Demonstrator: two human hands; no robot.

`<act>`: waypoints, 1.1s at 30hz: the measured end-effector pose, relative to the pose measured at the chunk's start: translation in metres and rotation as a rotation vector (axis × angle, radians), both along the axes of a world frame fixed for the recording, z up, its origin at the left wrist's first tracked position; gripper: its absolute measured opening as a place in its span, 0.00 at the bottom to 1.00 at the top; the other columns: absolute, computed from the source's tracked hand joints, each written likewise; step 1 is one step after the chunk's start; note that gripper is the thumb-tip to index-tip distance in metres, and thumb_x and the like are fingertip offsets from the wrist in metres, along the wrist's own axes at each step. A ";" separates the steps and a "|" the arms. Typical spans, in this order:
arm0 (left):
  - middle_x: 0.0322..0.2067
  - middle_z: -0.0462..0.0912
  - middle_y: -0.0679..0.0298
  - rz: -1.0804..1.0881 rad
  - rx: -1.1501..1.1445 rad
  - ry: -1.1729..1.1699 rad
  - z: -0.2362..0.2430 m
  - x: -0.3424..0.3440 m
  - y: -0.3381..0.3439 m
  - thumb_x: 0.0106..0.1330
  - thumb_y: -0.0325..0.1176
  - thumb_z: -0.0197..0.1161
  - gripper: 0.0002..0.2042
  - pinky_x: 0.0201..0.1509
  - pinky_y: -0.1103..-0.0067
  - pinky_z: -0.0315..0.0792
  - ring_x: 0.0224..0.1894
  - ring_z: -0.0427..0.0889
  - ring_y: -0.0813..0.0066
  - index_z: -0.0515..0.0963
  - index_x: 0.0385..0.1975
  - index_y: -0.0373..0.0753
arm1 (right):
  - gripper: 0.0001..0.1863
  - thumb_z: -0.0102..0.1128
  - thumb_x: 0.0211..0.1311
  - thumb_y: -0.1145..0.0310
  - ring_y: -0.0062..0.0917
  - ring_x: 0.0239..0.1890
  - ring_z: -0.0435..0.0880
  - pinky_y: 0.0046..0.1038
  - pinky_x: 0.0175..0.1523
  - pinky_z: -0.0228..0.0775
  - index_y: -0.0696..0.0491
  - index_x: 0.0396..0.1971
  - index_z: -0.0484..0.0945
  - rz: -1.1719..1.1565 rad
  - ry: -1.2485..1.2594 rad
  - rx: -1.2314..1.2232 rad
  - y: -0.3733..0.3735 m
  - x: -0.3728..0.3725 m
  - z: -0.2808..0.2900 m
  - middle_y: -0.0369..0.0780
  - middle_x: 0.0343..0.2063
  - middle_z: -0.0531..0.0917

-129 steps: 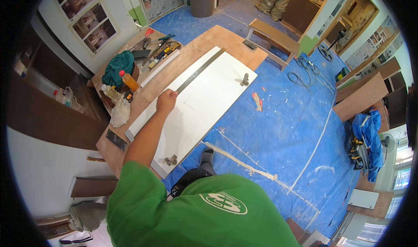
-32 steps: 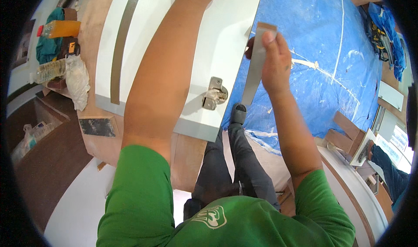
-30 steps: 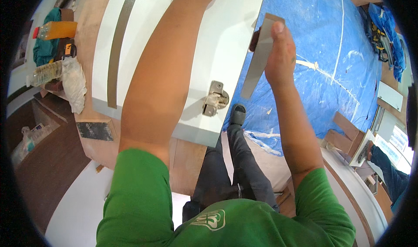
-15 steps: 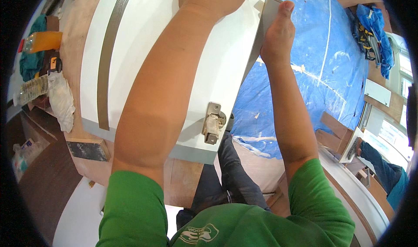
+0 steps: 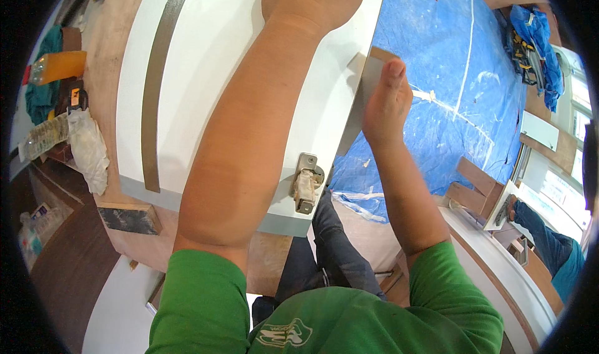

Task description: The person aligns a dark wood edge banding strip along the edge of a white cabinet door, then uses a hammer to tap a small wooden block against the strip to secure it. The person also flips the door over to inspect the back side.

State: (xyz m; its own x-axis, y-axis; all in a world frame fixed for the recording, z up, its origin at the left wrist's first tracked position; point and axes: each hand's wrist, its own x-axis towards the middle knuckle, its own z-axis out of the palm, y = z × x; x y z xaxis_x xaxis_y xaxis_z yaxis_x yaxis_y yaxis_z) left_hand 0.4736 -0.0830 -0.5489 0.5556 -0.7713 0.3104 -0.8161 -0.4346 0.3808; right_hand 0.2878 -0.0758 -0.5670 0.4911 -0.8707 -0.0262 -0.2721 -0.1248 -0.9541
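Note:
A white cabinet door with a brown strip and a grey end band lies in front of me. My left hand is over its far part; the fingers are out of sight at the picture's upper edge. At the door's right edge, my right hand grips a flat grey board with a brown edge, held upright along that edge. The right thumb points up and the other fingers are hidden. A metal concealed hinge, partly covered in whitish material, sits near the door's close right corner.
A wooden bench supports the door, with a dark block at its near edge. Left are an orange drink bottle, a clear bottle and a crumpled white bag. A blue tarp spreads right; another person's leg shows far right.
My right hand has moved toward me along the door's edge with the flat grey board. My left forearm has shifted slightly to the right.

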 end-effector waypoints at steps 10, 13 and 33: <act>0.70 0.71 0.58 -0.001 -0.023 0.002 0.004 0.000 0.004 0.72 0.34 0.46 0.23 0.81 0.60 0.49 0.75 0.64 0.65 0.76 0.64 0.38 | 0.36 0.39 0.77 0.34 0.16 0.32 0.63 0.24 0.36 0.57 0.56 0.32 0.73 0.099 -0.034 -0.074 0.041 -0.030 -0.005 0.30 0.28 0.70; 0.70 0.71 0.58 -0.012 -0.018 0.026 0.007 -0.007 0.006 0.72 0.34 0.46 0.23 0.81 0.60 0.49 0.75 0.64 0.65 0.75 0.64 0.38 | 0.36 0.40 0.76 0.34 0.17 0.34 0.65 0.24 0.38 0.59 0.58 0.37 0.76 0.105 -0.012 -0.034 0.053 -0.043 -0.005 0.32 0.30 0.72; 0.74 0.65 0.61 -0.014 0.025 0.077 0.005 -0.001 0.008 0.72 0.35 0.43 0.25 0.82 0.63 0.44 0.77 0.59 0.68 0.72 0.68 0.40 | 0.40 0.50 0.69 0.31 0.19 0.42 0.73 0.24 0.48 0.66 0.61 0.45 0.73 0.173 -0.089 0.279 0.138 -0.105 -0.013 0.36 0.37 0.77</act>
State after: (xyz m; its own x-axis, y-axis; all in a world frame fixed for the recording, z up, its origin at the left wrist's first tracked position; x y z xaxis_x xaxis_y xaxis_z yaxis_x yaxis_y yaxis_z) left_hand 0.4723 -0.0747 -0.5434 0.5666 -0.7860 0.2472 -0.7906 -0.4339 0.4321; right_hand 0.1829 0.0622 -0.5803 0.6423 -0.7395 -0.2015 -0.1834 0.1070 -0.9772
